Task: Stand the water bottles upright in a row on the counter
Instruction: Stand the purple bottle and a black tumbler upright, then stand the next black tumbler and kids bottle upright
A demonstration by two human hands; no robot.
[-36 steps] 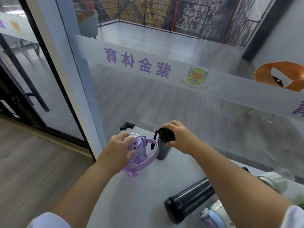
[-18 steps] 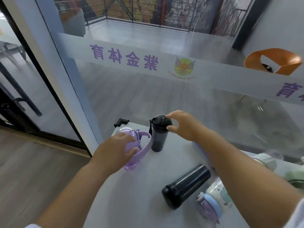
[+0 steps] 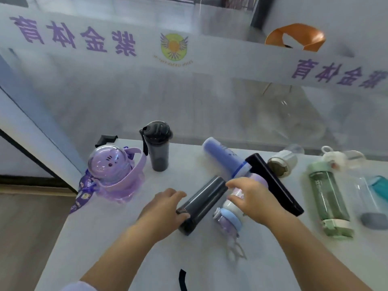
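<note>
**A:** Where do your hands sit right now?

**B:** Your left hand [image 3: 165, 208] is curled around the cap end of the dark flask [image 3: 201, 203], which lies on its side on the tabletop [image 3: 105, 238]. Your right hand [image 3: 249, 198] rests with fingers bent over the pastel bottle [image 3: 227, 211] lying just beside it; whether that grip has closed, I cannot tell.

**A:** Why take them there?

**B:** Probably because each can then be tipped up onto its base.

**A:** And the row?

**B:** The purple dome bottle [image 3: 111, 171] and the smoky tumbler [image 3: 157, 148] already stand upright at the far left, so the next spot is likely to the tumbler's right. The blue bottle [image 3: 222, 158], green bottle [image 3: 327, 196] and others are lying flat.
</note>
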